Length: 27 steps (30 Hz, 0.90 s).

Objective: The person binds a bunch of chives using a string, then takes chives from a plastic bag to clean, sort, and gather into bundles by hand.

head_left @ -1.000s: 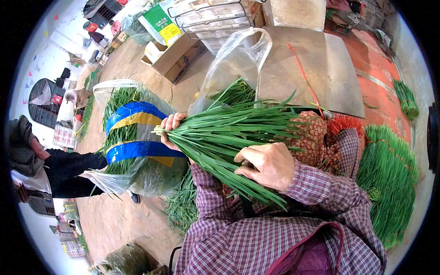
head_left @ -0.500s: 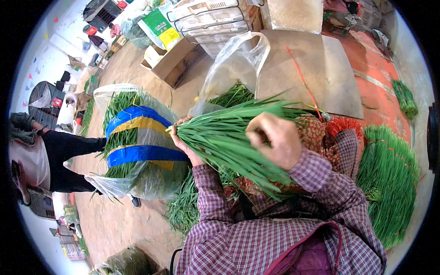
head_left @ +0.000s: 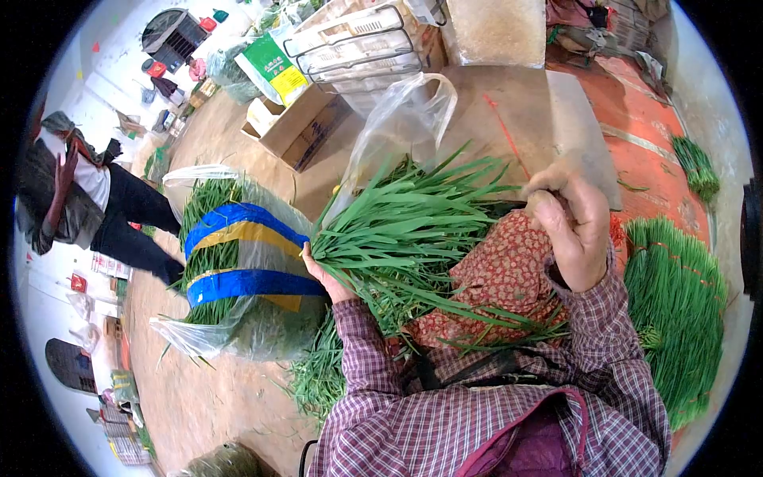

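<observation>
In the head view my left hand [head_left: 326,275] is wrapped round the base end of a bunch of garlic chives [head_left: 409,219]. The long green leaves fan out to the right over my lap. My right hand [head_left: 574,226] is raised past the leaf tips, apart from the bunch, with its fingers curled in. What it pinches, if anything, cannot be made out. Below it a red flowered cloth [head_left: 505,282] covers my lap, with a few loose leaves on it.
A plastic bag of chives [head_left: 258,318] with blue and yellow bands stands at left. Behind are an open bag [head_left: 397,119], a cardboard box [head_left: 298,127] and crates [head_left: 358,48]. Tied chives [head_left: 675,318] lie at right. A person [head_left: 87,191] stands far left.
My right hand has moved right, away from the leaves, which now spread more loosely. My left hand keeps its hold. The person at left has shifted and shows more of the upper body.
</observation>
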Motion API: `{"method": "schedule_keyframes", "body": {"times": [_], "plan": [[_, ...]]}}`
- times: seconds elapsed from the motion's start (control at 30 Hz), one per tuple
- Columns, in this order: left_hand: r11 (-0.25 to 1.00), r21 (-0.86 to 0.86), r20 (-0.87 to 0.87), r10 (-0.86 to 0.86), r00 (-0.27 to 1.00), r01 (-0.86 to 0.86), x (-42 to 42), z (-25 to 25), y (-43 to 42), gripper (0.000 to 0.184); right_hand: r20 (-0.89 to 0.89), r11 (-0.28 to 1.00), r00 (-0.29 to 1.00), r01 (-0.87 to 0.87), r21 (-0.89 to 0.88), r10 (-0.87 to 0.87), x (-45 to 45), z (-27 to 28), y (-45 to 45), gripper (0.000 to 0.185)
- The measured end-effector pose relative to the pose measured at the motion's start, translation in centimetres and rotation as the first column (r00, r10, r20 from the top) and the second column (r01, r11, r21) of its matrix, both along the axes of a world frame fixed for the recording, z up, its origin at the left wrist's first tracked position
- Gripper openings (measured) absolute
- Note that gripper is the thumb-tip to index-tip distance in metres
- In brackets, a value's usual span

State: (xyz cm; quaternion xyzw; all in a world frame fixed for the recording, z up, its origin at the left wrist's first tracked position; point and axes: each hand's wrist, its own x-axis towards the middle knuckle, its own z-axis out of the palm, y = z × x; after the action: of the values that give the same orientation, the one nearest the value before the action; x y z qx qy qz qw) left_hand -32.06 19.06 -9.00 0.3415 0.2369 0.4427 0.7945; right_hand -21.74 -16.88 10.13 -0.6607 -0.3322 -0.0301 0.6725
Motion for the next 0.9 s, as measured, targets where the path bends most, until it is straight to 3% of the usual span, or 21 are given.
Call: {"method": "schedule_keyframes", "body": {"times": [0.07,0.1,0.13,0.2,0.23,0.27,0.33,0.4,0.47,0.57,0.6,0.63,0.67,0.73,0.8,0.9], "plan": [[0.999,-0.04,0.085,0.018,0.996,-0.014,0.0,-0.1,0.5,0.036,0.025,0.994,0.999,-0.021,-0.104,0.023,-0.2,0.3,-0.3,0.021],[0.992,-0.122,0.14,0.042,0.989,-0.025,0.2,0.1,1.3,0.029,0.022,0.998,0.999,-0.042,-0.045,0.043,-0.5,0.5,0.1,0.029],[0.996,-0.094,0.22,0.017,0.975,0.004,0.1,1.0,1.6,0.023,0.021,0.998,0.998,-0.062,0.013,0.062,-0.8,0.7,0.5,0.037],[0.988,-0.04,0.374,-0.122,0.919,0.147,0.0,4.1,0.4,0.017,0.322,0.992,0.941,-0.069,-0.109,0.101,-0.5,0.8,1.8,0.061],[0.989,-0.039,0.395,-0.114,0.912,0.141,0.4,6.6,-1.5,0.014,0.45,0.984,0.885,-0.046,-0.171,0.12,-0.5,0.8,2.6,0.074],[0.99,0.039,0.454,-0.138,0.88,0.134,0.8,9.2,-3.9,0.015,0.544,0.967,0.828,0.008,-0.256,0.138,-1.0,0.8,3.9,0.088],[0.963,0.268,0.3,-0.062,0.952,-0.022,1.5,12.7,-6.8,0.016,0.536,0.964,0.813,-0.108,-0.243,0.226,-1.2,-1.4,7.8,0.11],[0.843,0.534,0.154,-0.019,0.988,-0.067,2.0,15.7,-9.7,0.019,0.531,0.935,0.809,-0.062,-0.348,0.251,-1.4,-3.3,11.1,0.121],[0.723,0.686,0.126,-0.002,0.992,-0.085,2.6,18.1,-12.2,0.02,0.5,0.925,0.838,-0.013,-0.381,0.217,-1.0,-4.0,12.9,0.12],[0.658,0.745,0.2,-0.06,0.978,-0.112,4.1,21.1,-14.5,0.022,0.504,0.969,0.854,0.001,-0.247,0.127,1.4,-3.4,12.7,0.114],[0.703,0.704,0.23,-0.097,0.968,-0.096,4.8,21.6,-15.0,0.023,0.518,0.983,0.851,0.018,-0.183,0.081,2.3,-3.1,12.4,0.113],[0.686,0.723,0.275,-0.167,0.947,-0.089,5.5,22.2,-15.6,0.024,0.565,0.998,0.825,0.022,-0.066,0.019,3.1,-2.5,11.7,0.103],[0.665,0.742,0.319,-0.24,0.917,-0.084,6.5,22.7,-16.2,0.025,0.569,0.997,0.822,0.031,-0.068,0.014,4.2,-1.9,11.0,0.103],[0.645,0.762,0.408,-0.421,0.81,-0.048,8.6,23.2,-17.0,0.025,0.733,0.984,0.659,0.155,0.087,-0.169,6.6,-0.6,9.1,0.087],[0.719,0.695,0.519,-0.523,0.676,0.023,11.1,24.0,-19.0,0.031,0.814,0.946,0.498,0.265,0.187,-0.3,8.5,1.6,5.9,0.067],[0.725,0.658,0.521,-0.634,0.572,0.205,15.1,23.8,-21.4,0.032,0.914,0.855,0.283,0.505,0.116,-0.291,12.0,3.7,1.0,0.058]]}}
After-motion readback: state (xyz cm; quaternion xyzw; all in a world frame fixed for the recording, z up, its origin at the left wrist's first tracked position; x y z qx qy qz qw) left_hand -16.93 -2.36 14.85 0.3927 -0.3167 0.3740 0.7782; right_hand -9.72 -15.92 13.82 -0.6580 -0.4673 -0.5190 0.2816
